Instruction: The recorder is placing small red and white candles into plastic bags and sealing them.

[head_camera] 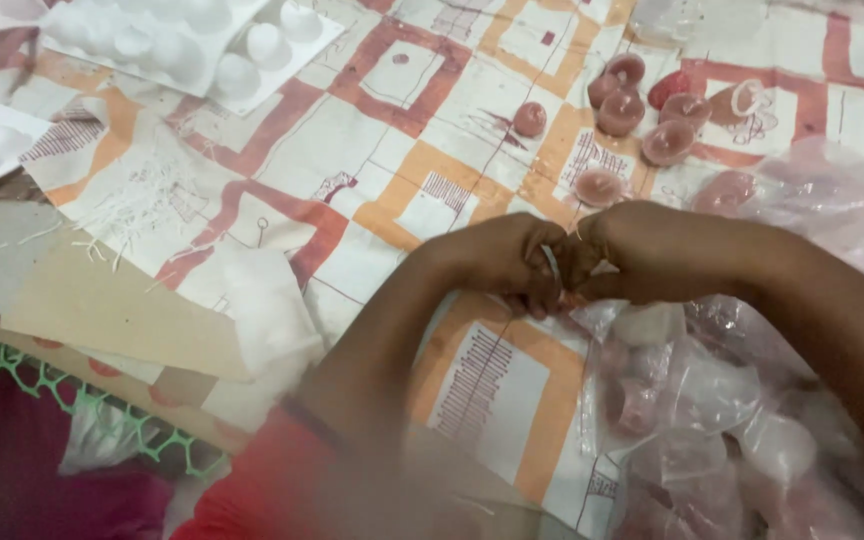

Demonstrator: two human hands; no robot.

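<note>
Left hand and right hand knuckle to knuckle, fingers curled tight together on a thin pale wick, possibly a small cup hidden beneath, clear bag of cups just below, pink wax cups beyond the knuckles, white mould tray far off left.

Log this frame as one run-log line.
hands: left hand and right hand meet, pinching something small | below: clear bag | beyond: pink candles
</note>
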